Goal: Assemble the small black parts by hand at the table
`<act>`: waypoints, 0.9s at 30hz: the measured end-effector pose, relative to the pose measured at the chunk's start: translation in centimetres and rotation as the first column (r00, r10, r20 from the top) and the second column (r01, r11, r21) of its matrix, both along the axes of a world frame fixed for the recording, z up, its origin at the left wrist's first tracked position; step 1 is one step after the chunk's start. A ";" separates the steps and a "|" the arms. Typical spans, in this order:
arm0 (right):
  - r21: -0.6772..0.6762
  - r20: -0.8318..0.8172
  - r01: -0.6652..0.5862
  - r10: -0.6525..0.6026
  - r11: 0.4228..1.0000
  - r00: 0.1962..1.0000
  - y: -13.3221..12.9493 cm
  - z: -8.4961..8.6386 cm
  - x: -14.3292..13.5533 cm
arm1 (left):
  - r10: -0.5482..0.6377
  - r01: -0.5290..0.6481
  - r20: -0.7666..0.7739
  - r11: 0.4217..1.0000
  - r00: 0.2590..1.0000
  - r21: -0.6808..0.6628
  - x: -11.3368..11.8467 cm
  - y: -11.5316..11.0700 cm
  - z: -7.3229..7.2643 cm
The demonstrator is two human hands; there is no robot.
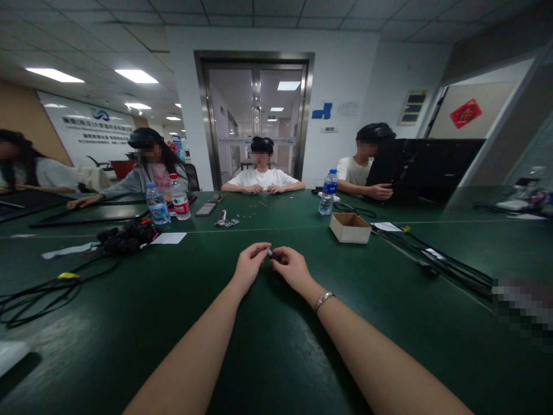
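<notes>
Near the middle of the green table (276,323), my two hands meet around a small dark object with a silvery end (273,255). My right hand (294,268), with a silver bracelet at the wrist, pinches its dark part. The fingertips of my left hand (250,266) are closed at the silvery end. What exactly the object is cannot be made out. Small silvery pieces (231,221) lie beyond my hands, a little to the left.
An open cardboard box (350,229) and a water bottle (328,193) stand at the right. Two bottles (158,203), black cables (56,288) and a dark bundle (125,235) are at the left. Several people sit across the table. More cables (436,259) run along the right.
</notes>
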State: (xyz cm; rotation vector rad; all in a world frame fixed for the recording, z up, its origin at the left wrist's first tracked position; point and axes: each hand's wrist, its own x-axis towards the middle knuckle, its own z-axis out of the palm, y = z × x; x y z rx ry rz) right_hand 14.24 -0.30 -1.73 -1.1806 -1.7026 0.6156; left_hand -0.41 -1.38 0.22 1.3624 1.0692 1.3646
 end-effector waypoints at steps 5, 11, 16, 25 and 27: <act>-0.014 0.008 -0.014 0.014 1.000 1.000 -0.3 0.4 0.0 | 0.065 -0.065 0.048 0.998 0.997 -0.006 0.0 0.6 -0.7; 0.006 0.044 -0.014 0.014 1.000 0.999 -0.6 0.7 0.0 | 0.062 -0.062 0.035 0.998 0.997 0.018 -0.2 0.8 -1.0; 0.012 0.075 -0.011 0.010 1.000 0.997 -0.8 1.0 0.0 | 0.027 -0.028 0.013 0.998 1.000 0.052 -0.4 0.9 -0.9; 0.129 0.145 -0.019 0.000 0.991 0.989 -1.4 1.6 0.0 | 0.108 -0.096 -0.160 0.992 0.981 0.075 -0.5 1.0 -0.9; 0.170 0.160 -0.039 0.012 0.985 0.987 -1.5 1.7 0.0 | 0.186 -0.167 -0.254 0.981 0.949 0.097 -0.5 0.9 -0.7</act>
